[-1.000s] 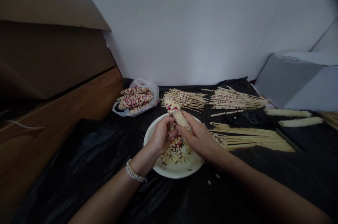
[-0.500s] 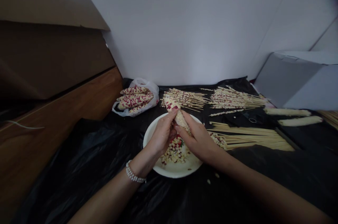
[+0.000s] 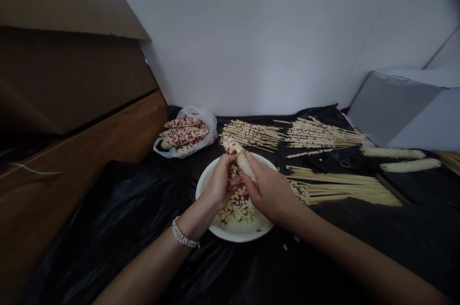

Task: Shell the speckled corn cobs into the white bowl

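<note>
Over a white bowl (image 3: 235, 237), both hands are at a partly stripped ear of corn (image 3: 246, 166). Its far end still bears cream and dark red kernels, while the nearer part is bare cob. My right hand (image 3: 273, 190) is wrapped round the cob from the right. My left hand (image 3: 217, 182), a beaded bracelet on its wrist, is closed at the ear's left side, thumb against the kernels; its lower fingers are curled and partly hidden. Loose corn kernels (image 3: 237, 213) lie in the bowl beneath.
A plastic bag (image 3: 209, 138) of speckled ears stands at the back left. Skewers threaded with kernels (image 3: 311, 133) lie behind the bowl, plain skewers (image 3: 348, 187) to the right. Two stripped cobs (image 3: 409, 166) lie farther right. Black plastic sheeting (image 3: 143, 218) covers the surface.
My left thumb has drawn back from the bare cob toward the left edge of the kernels, and the left hand has opened slightly away. My right hand keeps hold of the cob.
</note>
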A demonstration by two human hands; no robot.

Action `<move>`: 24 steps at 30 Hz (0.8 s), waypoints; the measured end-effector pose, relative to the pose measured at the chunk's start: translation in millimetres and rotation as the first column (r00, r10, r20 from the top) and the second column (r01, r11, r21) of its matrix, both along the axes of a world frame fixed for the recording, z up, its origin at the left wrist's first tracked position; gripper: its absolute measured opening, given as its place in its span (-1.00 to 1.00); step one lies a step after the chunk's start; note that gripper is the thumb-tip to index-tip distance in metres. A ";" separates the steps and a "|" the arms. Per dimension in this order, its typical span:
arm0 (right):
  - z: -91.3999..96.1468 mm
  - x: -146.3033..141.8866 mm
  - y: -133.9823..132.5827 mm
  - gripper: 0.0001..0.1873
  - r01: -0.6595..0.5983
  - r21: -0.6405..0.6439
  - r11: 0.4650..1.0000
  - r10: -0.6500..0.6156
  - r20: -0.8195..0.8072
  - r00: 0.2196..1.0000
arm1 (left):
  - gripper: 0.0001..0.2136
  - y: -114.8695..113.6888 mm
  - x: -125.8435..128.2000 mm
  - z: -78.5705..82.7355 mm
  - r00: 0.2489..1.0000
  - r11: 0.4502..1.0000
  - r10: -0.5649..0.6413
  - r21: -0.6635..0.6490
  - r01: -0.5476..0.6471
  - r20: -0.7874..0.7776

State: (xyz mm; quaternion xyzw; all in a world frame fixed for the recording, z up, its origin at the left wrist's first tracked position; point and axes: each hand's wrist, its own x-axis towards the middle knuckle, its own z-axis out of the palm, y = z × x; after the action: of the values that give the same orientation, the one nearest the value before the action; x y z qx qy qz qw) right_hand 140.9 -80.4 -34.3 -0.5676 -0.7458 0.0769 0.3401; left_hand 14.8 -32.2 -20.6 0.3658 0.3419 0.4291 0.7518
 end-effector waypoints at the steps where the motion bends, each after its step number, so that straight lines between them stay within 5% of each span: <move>1: 0.1 -0.6 -0.6 -0.38 0.001 -0.003 1.000 -0.001 0.015 1.000 | -0.88 0.1 -0.1 -0.6 1.000 1.000 0.005 -0.005 -0.005 -0.003; 7: 4.0 -0.1 -1.5 -0.39 -0.053 -0.053 0.997 0.051 -0.037 0.998 | -0.89 -0.9 1.2 -4.6 0.997 0.998 0.047 0.046 -0.044 -0.067; 24: 7.1 4.2 0.9 -0.40 -0.025 -0.004 1.000 0.025 -0.082 0.996 | -0.82 -4.7 -0.1 2.8 0.997 0.999 -0.012 0.052 0.008 0.071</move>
State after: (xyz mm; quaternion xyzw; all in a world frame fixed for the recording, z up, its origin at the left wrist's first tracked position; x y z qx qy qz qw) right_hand 145.0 -79.4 -27.2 -0.5556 -0.7380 0.1064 0.3679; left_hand 14.7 -36.8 -17.8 0.3714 0.3018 0.4467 0.7559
